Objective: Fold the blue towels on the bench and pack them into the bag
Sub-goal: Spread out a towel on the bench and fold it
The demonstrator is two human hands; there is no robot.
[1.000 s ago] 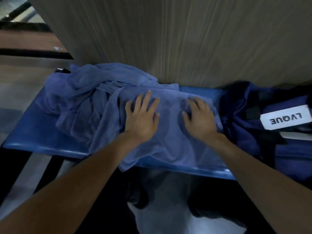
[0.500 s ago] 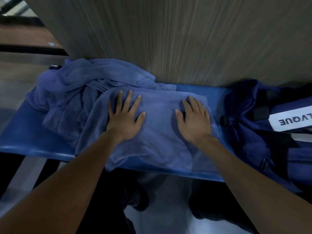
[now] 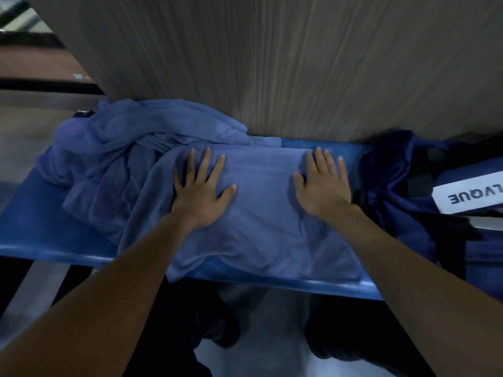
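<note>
A blue towel lies spread flat across the blue bench, its near edge hanging slightly over the front. My left hand presses flat on the towel's left part, fingers straight and spread. My right hand presses flat on its right part near the far edge. A crumpled heap of blue towels lies to the left, partly under the flat one. The dark blue bag sits on the bench at the right, with a white "LVQUE" label.
A wood-grain wall panel rises directly behind the bench. Below the bench's front edge I see the floor and dark shoes. Open floor lies beyond the bench's left end.
Both hands slid apart and away from me across the towel, flattening it; the left hand went left, the right hand toward the far right corner. The towel looks smoother.
</note>
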